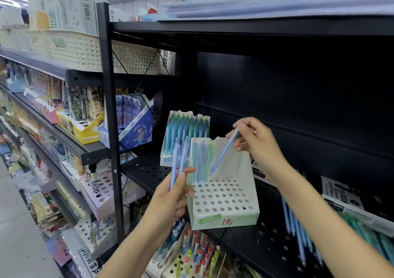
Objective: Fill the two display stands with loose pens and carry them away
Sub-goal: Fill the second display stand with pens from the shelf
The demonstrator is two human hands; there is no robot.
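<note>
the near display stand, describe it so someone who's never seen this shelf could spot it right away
On the black perforated shelf, at its front edge, sits the near display stand, a white box between the two hands. Unlike the full stand behind it, its grid of holes is almost bare, with three pens in its back row and a handwritten red price on its front.

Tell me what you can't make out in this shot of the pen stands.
- Head view: the rear display stand has its lower right hidden by the front display stand.
- Loose pens at right run under the right forearm, so no count.
- Pen in the right hand: tip blurred, target hole unclear.
- Left hand covers its pens' lower ends.
</note>
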